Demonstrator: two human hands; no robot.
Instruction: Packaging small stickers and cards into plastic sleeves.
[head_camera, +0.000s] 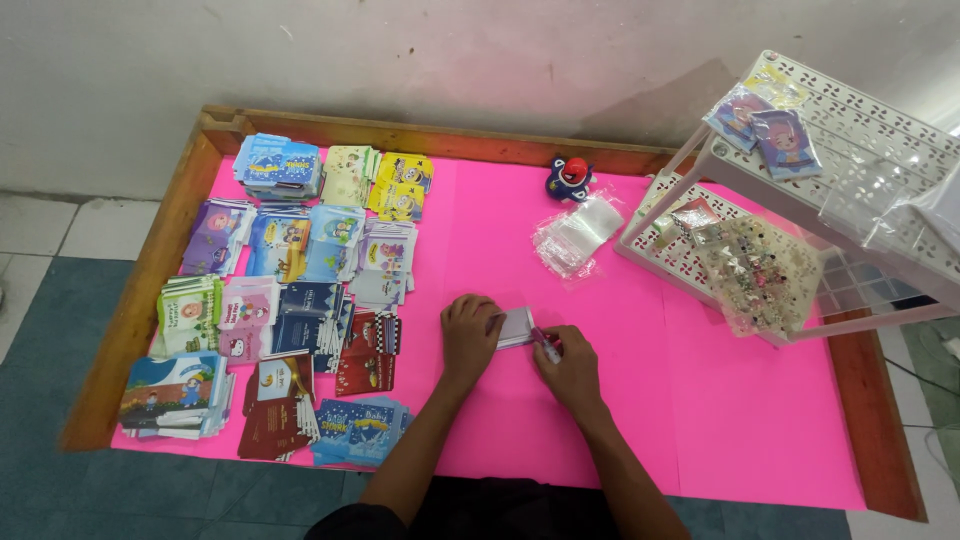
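Hidden/unclear: the small clear packet (516, 326) lay partly under the fingers of both hands, so its contents could not be read; a pink-red bit at its right end was too small to identify.
Left hand (470, 335): rested palm down on the pink sheet (620, 400), fingers curled and pressed together onto the left edge of the small clear packet.
Right hand (568, 368): thumb and forefinger pinched the packet's right end; remaining fingers were folded under and not visible.
Packet position: near the middle of the pink sheet, just right of the card stacks, touching both hands.
Cut off: both forearms ran out of the bottom edge; the white plastic rack (850, 130) was cut by the right edge.
Table: shallow wooden-framed tray (150, 290), rim raw timber, floor covered by the smooth matte pink sheet.
Card stacks (290, 300): glossy rectangular printed cards, in overlapping piles, rows filling the left part of the sheet; prints too small to make out.
Clear sleeves (578, 235): a loose, crinkled pile of transparent film, well apart from the hands, toward the far rim.
Toy (570, 177): small rounded blue-and-red figure by the far rim.
Rack: perforated lattice shelves; upper shelf held two bagged cards (765, 130), lower shelf a clear bag of small trinkets (760, 270), individually indistinct.
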